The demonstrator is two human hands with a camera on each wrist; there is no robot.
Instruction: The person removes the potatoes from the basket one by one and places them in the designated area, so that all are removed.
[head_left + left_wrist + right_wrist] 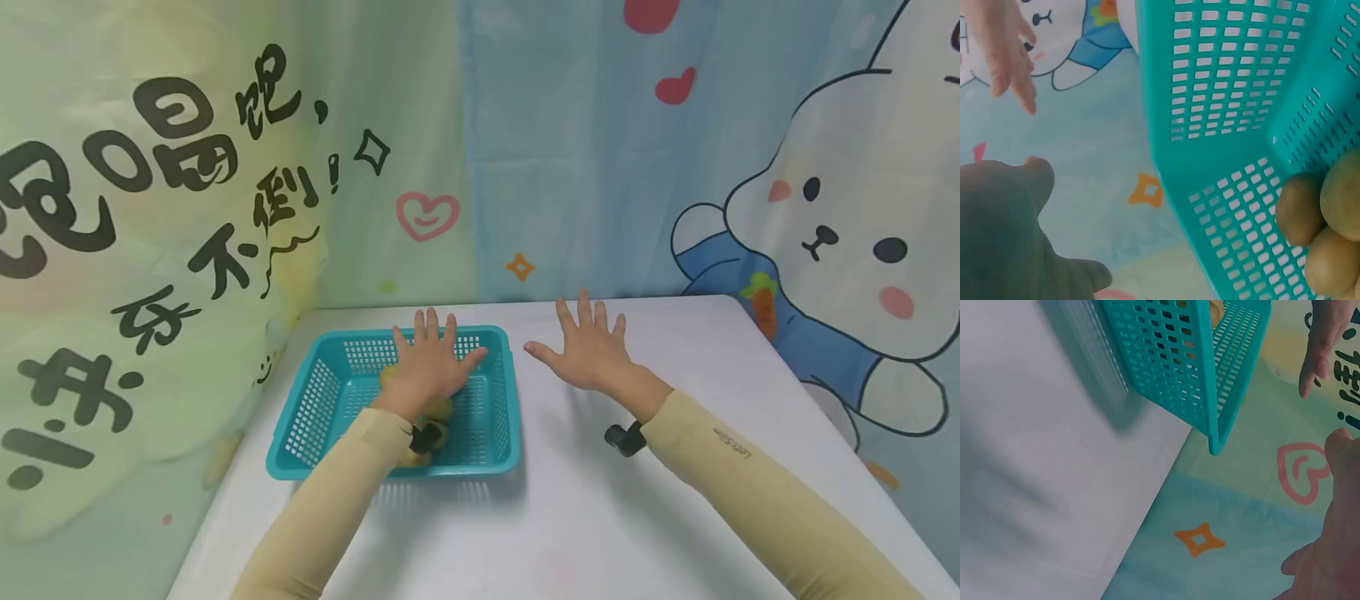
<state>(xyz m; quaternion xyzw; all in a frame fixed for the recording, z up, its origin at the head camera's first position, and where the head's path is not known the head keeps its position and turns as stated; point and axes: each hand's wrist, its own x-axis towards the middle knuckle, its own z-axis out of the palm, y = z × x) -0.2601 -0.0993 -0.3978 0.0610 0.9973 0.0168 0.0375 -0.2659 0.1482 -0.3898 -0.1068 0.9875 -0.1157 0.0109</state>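
A turquoise plastic basket (512,417) with lattice walls stands on the table's left half. In it lies a cluster of several smooth, rounded yellow-brown things (1300,209) that look like potatoes, partly hidden by the left arm in the head view. The left hand (426,371) is held over the basket, palm down, fingers spread and holding nothing. To the right of the basket, the right hand (592,354) hovers above the table with its fingers spread too. Nothing is in it. Both hands also show in each wrist view, apart from the basket.
The white table (555,517) reaches back to a printed curtain (555,167) with a cartoon rabbit, hearts and black lettering. Each wrist carries a small black camera (626,437). The basket's right wall faces the right hand.
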